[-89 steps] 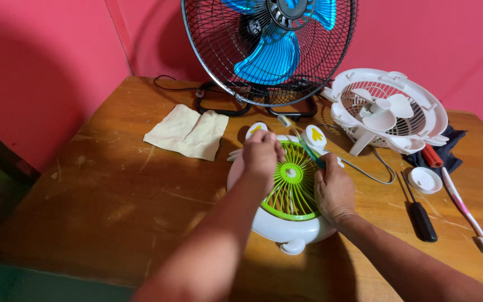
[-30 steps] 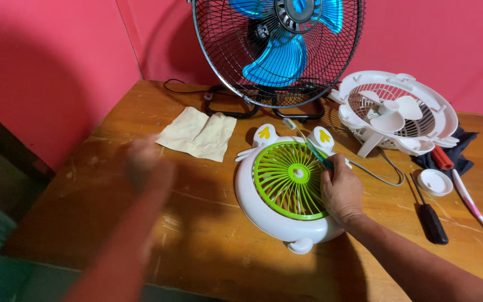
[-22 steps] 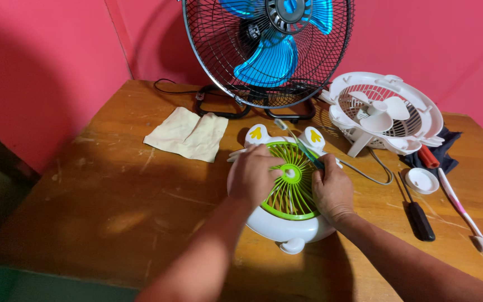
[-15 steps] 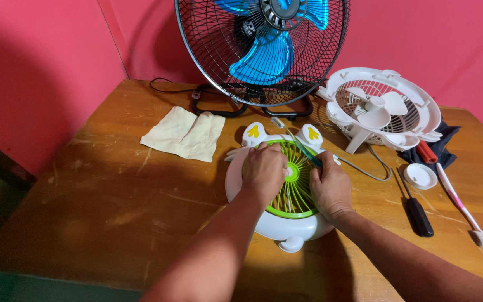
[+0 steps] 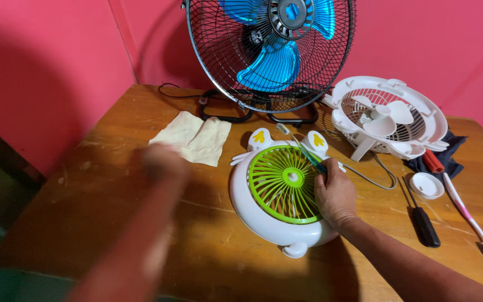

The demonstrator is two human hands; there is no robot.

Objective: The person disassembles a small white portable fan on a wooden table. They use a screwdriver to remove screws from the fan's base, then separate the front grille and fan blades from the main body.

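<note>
The right hand (image 5: pixel 336 193) closes around a green toothbrush (image 5: pixel 304 150) and rests on the small fan (image 5: pixel 278 193), steadying it on the counter (image 5: pixel 113 212). The left hand (image 5: pixel 163 162) is blurred; I cannot tell its fingers.

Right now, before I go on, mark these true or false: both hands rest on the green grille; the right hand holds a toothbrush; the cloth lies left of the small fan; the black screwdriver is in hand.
1. Both hands rest on the green grille: false; the left hand is lifted away, blurred.
2. The right hand holds a toothbrush: true.
3. The cloth lies left of the small fan: true.
4. The black screwdriver is in hand: false; it lies on the table.
</note>
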